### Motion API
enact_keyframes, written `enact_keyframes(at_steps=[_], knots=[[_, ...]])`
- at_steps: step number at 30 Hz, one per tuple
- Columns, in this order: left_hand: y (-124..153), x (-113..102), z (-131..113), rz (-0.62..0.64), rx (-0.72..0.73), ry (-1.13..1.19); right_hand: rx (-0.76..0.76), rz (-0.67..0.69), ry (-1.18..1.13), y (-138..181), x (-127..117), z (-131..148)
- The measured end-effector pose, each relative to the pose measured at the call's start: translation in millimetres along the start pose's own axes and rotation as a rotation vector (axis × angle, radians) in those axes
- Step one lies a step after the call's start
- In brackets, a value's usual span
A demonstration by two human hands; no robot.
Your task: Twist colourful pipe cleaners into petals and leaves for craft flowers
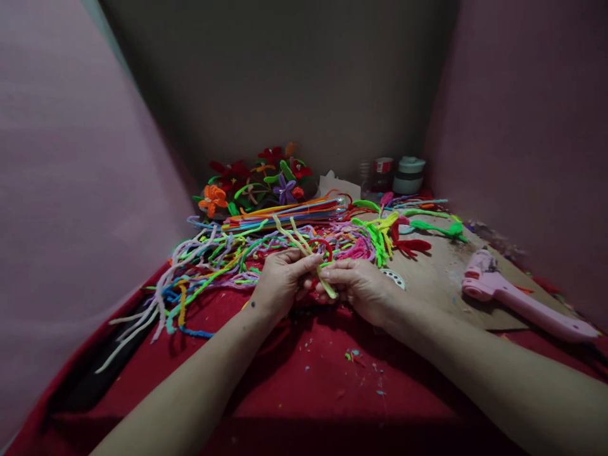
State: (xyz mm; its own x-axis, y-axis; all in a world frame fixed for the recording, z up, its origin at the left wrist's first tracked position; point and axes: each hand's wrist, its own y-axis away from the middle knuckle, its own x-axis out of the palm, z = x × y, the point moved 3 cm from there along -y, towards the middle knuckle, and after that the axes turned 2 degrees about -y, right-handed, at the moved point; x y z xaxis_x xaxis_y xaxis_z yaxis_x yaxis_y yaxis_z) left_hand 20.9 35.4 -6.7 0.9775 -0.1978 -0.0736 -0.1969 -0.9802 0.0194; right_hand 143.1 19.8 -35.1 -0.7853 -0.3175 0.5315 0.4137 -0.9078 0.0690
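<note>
Pale yellow pipe cleaners (pixel 304 244) run through the fingers of both hands above the red cloth. My left hand (pixel 284 278) is closed, its thumb pressing on them. My right hand (pixel 354 282) pinches near their lower end from the other side. A red pipe cleaner loop (pixel 327 246) rises between the hands; which fingers hold it I cannot make out. Behind and to the left spreads a tangle of loose pipe cleaners (pixel 209 278) in many colours. A bundle of straight pipe cleaners (pixel 285 214) lies farther back.
A pink glue gun (pixel 522 301) rests on the brown board (pixel 434 291) at right, near a white disc with holes (pixel 395 278). Fuzzy flowers (pixel 256 180) stand at the back, with a lidded jar (pixel 409 175) to their right. Scraps (pixel 356 358) dot the red cloth (pixel 304 386).
</note>
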Motion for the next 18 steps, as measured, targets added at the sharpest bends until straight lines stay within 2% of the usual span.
enact_keyframes(at_steps=[8,13,18], knots=[[2.6,-0.6,-1.3,-0.015,0.033,-0.058,-0.003,-0.030,-0.023,-1.7,-1.2,-2.1],[2.7,0.8,-2.5,-0.008,0.019,-0.083,-0.016,-0.105,0.034,-0.1,-0.6,1.8],[6.6,-0.5,-11.1,-0.073,-0.001,-0.263,-0.019,-0.145,0.041,-1.1,-3.1,3.9]])
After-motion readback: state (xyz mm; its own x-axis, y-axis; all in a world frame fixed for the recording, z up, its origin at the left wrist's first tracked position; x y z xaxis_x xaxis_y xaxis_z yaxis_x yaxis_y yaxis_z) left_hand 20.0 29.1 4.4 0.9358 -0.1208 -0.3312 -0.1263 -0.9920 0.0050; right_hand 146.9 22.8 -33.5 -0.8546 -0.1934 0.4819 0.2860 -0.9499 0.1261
